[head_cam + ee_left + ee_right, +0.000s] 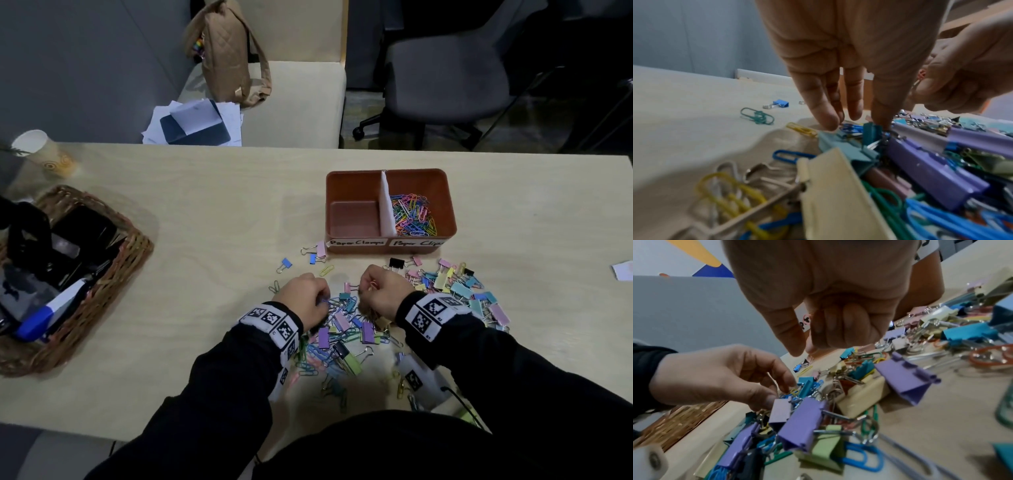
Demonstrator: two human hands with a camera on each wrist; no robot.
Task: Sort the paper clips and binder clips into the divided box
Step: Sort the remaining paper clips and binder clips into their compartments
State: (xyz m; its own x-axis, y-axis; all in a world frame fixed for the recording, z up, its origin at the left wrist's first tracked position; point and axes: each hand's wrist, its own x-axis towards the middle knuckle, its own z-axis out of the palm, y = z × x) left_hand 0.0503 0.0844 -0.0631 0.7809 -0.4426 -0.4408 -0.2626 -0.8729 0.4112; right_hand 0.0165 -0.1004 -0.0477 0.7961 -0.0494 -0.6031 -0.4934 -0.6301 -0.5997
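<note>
the desk (205, 192) runs wide, its far edge behind the box (390, 245) and its near edge under the person's body. the box sits right of centre, toward the far edge. its right half holds a heap of paper clips (412, 216); its left half, labelled for clamps, looks bare. so the paper clip side seems well begun and the binder clip side not started.

most of the work is left. a mixed pile (342, 332) lies between the wrists toward the near edge, and a spread of binder clips (459, 284) lies right of it, just in front of the box. a few strays (317, 253) sit by the box's left front corner.

the left hand (305, 298) reaches fingers-down into the pile, tips touching a blue paper clip (851, 128); whether it has hold of it i cannot tell. the right hand (383, 287) is curled tight round what looks like a gathered pink clip, mostly hidden.

the way from pile to box is short and open. a basket (130, 246) sits well off by the left edge, a cup (37, 147) at the far left corner.
</note>
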